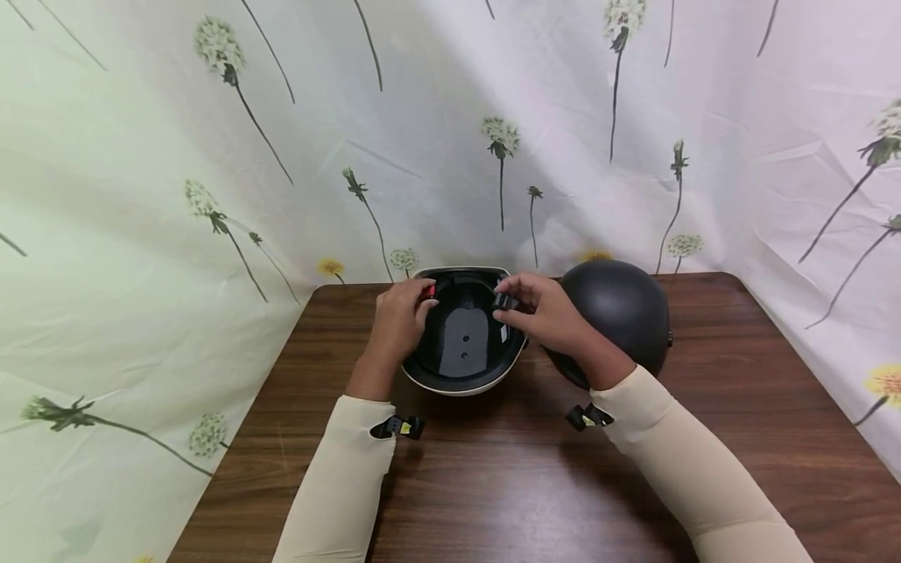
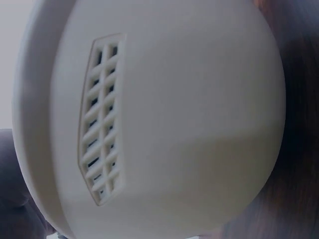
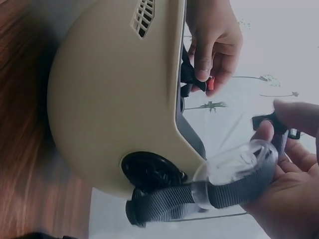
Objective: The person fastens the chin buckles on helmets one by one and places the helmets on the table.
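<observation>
An upturned cream helmet (image 1: 450,391) with a black lining rests on the table, its hollow facing up. Over its left rim, my left hand (image 1: 397,317) pinches a small red-and-black buckle piece (image 3: 211,83) between thumb and fingers. My right hand (image 1: 545,313) holds a black buckle piece (image 3: 266,121) above the right rim. From it a grey webbing strap (image 3: 239,194) runs past a clear plastic piece (image 3: 234,167) to a round black fitting (image 3: 152,172) on the shell. The two buckle pieces are apart. In the left wrist view the shell and its vent grille (image 2: 102,119) hide the left hand.
A matte black helmet (image 1: 615,305) sits dome up, just right of the cream one and partly behind my right forearm. Both stand near the back edge of the brown wooden table (image 1: 486,485). A flower-patterned cloth (image 1: 436,156) hangs behind it.
</observation>
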`<action>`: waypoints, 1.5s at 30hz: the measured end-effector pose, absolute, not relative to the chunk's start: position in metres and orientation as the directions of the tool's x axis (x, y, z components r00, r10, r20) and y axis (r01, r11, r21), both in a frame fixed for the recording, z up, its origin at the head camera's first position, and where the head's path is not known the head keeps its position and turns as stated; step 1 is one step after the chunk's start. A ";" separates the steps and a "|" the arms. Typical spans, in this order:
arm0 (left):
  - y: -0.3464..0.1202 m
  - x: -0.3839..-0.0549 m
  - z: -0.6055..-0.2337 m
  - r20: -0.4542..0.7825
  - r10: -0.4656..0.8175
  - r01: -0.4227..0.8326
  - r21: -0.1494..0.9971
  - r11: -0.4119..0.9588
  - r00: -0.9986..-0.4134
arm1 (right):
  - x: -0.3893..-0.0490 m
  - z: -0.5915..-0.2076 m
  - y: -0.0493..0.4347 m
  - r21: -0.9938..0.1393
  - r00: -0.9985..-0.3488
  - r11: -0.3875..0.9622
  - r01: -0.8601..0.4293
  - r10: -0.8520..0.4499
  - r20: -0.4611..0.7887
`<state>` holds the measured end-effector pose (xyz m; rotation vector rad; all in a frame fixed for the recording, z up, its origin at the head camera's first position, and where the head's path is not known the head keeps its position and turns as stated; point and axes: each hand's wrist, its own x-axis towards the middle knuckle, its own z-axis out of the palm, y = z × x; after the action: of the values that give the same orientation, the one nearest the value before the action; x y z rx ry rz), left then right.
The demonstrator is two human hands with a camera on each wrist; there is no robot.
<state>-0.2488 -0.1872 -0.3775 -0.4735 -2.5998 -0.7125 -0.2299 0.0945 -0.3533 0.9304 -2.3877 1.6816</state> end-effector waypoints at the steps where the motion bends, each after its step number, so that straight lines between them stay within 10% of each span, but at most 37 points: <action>1: -0.187 -0.249 -0.378 0.462 0.213 0.420 0.409 0.810 -0.861 | -0.231 -0.353 0.092 -0.834 -0.818 0.217 -0.507 -0.426 0.386; 45: -0.197 -0.250 -0.380 0.482 0.312 0.511 0.366 0.778 -0.819 | -0.276 -0.354 0.026 -0.707 -0.826 0.480 -0.519 -0.496 0.269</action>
<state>-0.2500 -0.1972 -0.3800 -0.6238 -2.5716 -0.6912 -0.2759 0.0260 -0.3543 0.9183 -2.6790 1.2948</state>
